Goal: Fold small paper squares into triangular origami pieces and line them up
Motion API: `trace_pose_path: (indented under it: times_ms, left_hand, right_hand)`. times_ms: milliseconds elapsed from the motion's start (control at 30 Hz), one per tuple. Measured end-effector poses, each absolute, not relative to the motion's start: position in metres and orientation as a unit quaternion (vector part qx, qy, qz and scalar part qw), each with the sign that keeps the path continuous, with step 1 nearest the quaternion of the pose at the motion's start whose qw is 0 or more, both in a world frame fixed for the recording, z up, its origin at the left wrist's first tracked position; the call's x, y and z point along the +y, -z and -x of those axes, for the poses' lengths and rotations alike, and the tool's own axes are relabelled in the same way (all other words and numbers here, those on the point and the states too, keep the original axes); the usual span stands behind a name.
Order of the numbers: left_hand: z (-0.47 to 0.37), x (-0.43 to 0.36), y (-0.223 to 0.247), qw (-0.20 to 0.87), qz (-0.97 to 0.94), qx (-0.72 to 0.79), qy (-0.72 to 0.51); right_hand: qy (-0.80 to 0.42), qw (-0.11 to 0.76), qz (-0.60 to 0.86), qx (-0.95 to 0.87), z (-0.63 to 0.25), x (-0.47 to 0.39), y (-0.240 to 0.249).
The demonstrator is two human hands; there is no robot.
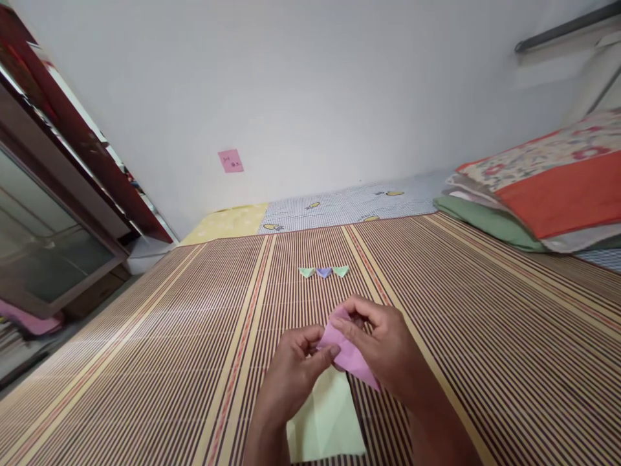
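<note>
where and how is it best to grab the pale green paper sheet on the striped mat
Probably its near right corner, pinched from the right: the pale green paper sheet lies spread on the striped mat, that corner shows uncovered, and the left hand overlaps its left side.

Pink paper [350, 356], striped mat [184, 336], seemingly purple triangle [324, 272]

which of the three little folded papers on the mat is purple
The middle folded paper, between two others that are both pale green.

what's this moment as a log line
left hand: pinches pink paper | right hand: pinches pink paper | pale green sheet: on mat | three folded pieces: on mat
</note>
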State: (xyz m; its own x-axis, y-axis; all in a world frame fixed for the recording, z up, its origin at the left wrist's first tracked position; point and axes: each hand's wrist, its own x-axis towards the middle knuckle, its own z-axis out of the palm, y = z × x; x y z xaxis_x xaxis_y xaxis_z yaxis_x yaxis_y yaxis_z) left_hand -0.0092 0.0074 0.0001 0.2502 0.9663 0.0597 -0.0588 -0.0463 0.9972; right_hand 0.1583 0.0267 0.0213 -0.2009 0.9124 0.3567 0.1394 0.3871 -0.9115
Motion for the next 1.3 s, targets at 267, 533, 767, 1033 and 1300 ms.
trace_pose_path:
  times_ms: [267, 533, 767, 1033, 1300]
  left_hand:
    - [0.007, 0.017, 0.011, 0.636, -0.355, 0.354, -0.587]
    - [0.001, 0.025, 0.017, 0.679, -0.162, 0.31, -0.645]
    - [-0.002, 0.027, 0.014, 0.714, -0.107, 0.281, -0.632]
    - [-0.006, 0.017, 0.007, 0.643, -0.267, 0.308, -0.648]
    - [-0.002, 0.013, 0.009, 0.542, -0.422, 0.371, -0.625]
  right_hand:
    - [-0.428, 0.562, 0.366, -0.606, -0.159, 0.03, -0.013]
    - [-0.49, 0.531, 0.346, -0.599, -0.158, 0.031, -0.013]
    - [-0.461, 0.499, 0.36, -0.64, -0.147, 0.029, -0.011]
    - [-0.438, 0.546, 0.362, -0.616, -0.141, 0.027, -0.014]
    - [-0.493, 0.579, 0.334, -0.558, -0.14, 0.034, -0.007]
